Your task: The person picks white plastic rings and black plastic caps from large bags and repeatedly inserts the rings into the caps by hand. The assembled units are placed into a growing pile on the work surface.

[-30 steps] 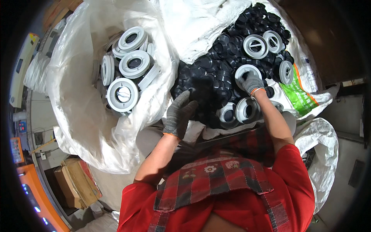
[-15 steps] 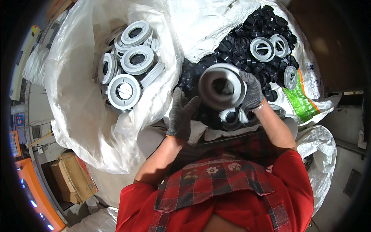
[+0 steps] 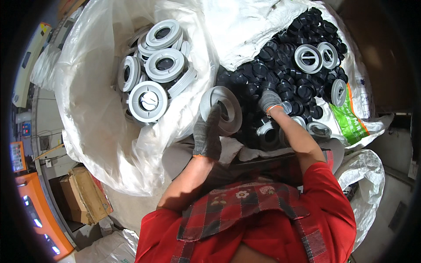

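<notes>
Passed from right to left since half a second ago: grey flanged plastic ring (image 3: 234, 111) with a wide round opening, now clear of the right hand and nearer the big bag.

Left hand (image 3: 208, 136), in grey knit glove with orange cuff: grasping the ring by its near left side, fingers lying across its face toward the opening. Held tilted, at the left edge of the black heap.

Right hand (image 3: 269, 101), gloved alike: off the ring, down at the heap of small round black plastic caps (image 3: 302, 92), to the right of the left-hand grip. Fingertips out of sight among the caps; cannot tell whether grasping any.

Left of the grip and beyond: large translucent white plastic bag (image 3: 92, 114), mouth wide open, holding stacked grey plastic rings (image 3: 151, 73) of similar shape. Beyond the grip, toward the top: crumpled white sheeting (image 3: 237, 30).

Beyond the right hand and to its right: pair of grey rings with crossbars (image 3: 299, 65), side by side on the caps. Farther right: grey ring standing tilted (image 3: 338, 98), close to a green-and-orange printed patch (image 3: 349, 122). On the near side of the right hand: more grey rings, partly hidden by the forearm.
</notes>
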Motion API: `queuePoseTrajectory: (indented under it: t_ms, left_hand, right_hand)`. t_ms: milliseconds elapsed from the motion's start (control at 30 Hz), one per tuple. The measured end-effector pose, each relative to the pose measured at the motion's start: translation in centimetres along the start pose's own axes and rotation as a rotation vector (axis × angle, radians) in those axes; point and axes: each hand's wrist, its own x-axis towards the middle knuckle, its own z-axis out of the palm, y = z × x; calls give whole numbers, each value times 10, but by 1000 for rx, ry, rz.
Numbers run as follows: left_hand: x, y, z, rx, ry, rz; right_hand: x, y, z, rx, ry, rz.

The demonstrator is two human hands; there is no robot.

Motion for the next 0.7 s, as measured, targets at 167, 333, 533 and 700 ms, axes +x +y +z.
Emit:
queuePoseTrajectory:
  t_ms: [167, 333, 533, 700]
  left_hand:
    - [-3, -6, 12, 22, -73, 1]
    - [3, -25, 1, -49, -298, -84]
    - [-12, -17, 2, 390, -317, 70]
    - [-23, -5, 4, 556, -483, 171]
  right_hand:
    - [-45, -3, -56, 328, 68, -399]
    - [-111, -36, -69, 782, -43, -672]
    - [-164, -43, -83, 453, 225, -722]
    - [-187, -31, -100, 316, 222, -890]
